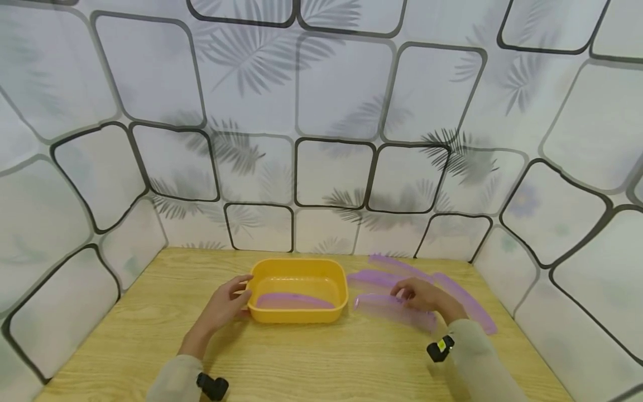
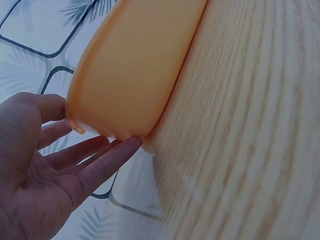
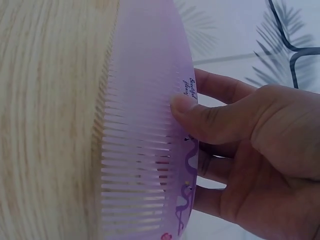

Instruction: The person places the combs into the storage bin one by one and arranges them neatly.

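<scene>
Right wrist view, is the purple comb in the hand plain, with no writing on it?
No, the purple comb held by the right hand shows dark lettering near the thumb.

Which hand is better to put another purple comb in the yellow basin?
Probably the right hand: it pinches a purple comb, with other combs beside it. The left hand touches the yellow basin on the side away from those combs.

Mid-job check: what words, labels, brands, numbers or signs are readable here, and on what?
"Beautiful": on the purple comb pinched by the right hand.
A second word beside it, same comb: too small and blurred to read surely.
Other purple combs: no lettering I can read.
Yellow tub: no lettering visible.
Black wrist cameras: nothing readable.
</scene>
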Demonstrator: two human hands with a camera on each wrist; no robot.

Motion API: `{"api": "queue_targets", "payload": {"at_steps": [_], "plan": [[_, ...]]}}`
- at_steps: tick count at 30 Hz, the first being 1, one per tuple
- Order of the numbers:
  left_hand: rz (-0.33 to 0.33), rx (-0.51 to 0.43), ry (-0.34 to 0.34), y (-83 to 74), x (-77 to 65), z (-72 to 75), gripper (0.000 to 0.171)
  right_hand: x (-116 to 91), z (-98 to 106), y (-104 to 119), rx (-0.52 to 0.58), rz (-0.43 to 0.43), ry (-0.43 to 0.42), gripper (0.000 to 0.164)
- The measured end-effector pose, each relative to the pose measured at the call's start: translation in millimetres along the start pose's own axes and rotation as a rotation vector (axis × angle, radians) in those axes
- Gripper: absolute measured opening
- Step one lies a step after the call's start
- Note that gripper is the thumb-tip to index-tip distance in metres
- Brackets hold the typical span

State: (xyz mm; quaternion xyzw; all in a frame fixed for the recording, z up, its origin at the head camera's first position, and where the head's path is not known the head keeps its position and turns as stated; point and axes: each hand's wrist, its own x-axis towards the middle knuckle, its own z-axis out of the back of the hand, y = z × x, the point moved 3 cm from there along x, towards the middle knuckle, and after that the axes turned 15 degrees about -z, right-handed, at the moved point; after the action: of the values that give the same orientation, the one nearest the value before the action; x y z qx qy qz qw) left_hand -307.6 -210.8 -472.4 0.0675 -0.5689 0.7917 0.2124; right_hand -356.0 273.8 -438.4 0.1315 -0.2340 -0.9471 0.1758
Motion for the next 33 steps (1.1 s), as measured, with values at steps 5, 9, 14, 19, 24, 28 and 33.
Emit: {"api": "queue_targets", "payload": {"at_steps": [5,9,14,19,24,28,33], "plan": [[0.004,-0.001,0.001,-0.1,-0.5,0.2,0.05,-0.5,6.4,0.7,0.041,-0.034,0.004,0.032],[0.009,0.006,-0.003,0.1,-0.6,1.1,0.05,0.3,12.5,5.0,0.073,-0.041,0.012,0.03],[0.008,0.006,-0.008,2.7,-0.3,1.5,0.049,2.8,20.3,13.2,0.088,-0.03,0.005,0.03],[0.014,0.008,-0.013,2.9,0.9,0.7,0.048,5.4,29.3,22.6,0.108,-0.057,-0.015,0.03],[0.012,0.006,-0.009,1.8,0.3,1.7,0.049,11.9,37.8,30.4,0.119,-0.075,-0.026,0.031],[0.012,0.013,-0.005,0.2,-0.3,2.1,0.049,16.3,44.6,36.5,0.103,-0.057,-0.039,0.031],[0.006,0.004,0.012,-1.2,-0.4,0.7,0.05,19.7,50.8,47.8,0.109,-0.068,-0.036,0.032]]}}
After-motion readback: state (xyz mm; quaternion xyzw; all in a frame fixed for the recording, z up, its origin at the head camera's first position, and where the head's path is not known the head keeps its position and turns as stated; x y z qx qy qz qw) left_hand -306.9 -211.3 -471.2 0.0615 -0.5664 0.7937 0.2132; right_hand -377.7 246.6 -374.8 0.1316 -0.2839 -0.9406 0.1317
